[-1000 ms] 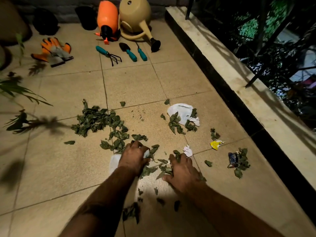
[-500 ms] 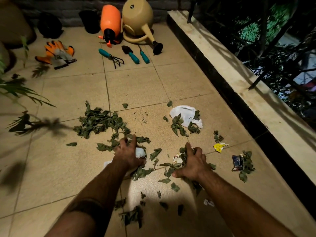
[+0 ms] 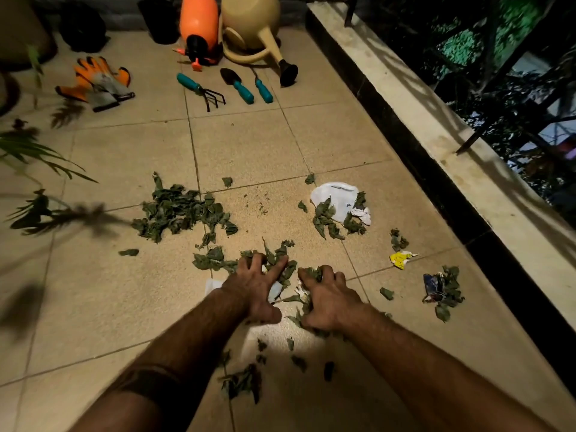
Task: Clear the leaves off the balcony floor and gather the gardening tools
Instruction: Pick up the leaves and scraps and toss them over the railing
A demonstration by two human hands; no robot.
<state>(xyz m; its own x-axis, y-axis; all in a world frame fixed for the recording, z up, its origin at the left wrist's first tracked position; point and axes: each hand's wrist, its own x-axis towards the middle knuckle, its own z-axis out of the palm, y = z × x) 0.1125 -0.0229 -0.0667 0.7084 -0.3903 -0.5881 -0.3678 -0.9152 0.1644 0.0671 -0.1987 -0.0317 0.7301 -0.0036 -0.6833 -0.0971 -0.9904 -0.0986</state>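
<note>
Dried green leaves lie scattered on the beige floor tiles, with the largest pile left of centre and more leaves by a white paper. My left hand presses spread fingers on leaves and a white scrap. Beside it, my right hand curls its fingers round a clump of leaves. At the far wall lie a teal-handled hand rake, a trowel, a third teal-handled tool, a beige watering can, an orange sprayer and orange-grey gloves.
A yellow scrap and a blue wrapper among leaves lie to the right. A raised stone ledge with railing runs along the right side. Plant fronds reach in from the left. Black pots stand at the back.
Both hands have drawn closer together, raking leaves into one clump between them. The right hand moved left and its fingers curled into the leaves.
</note>
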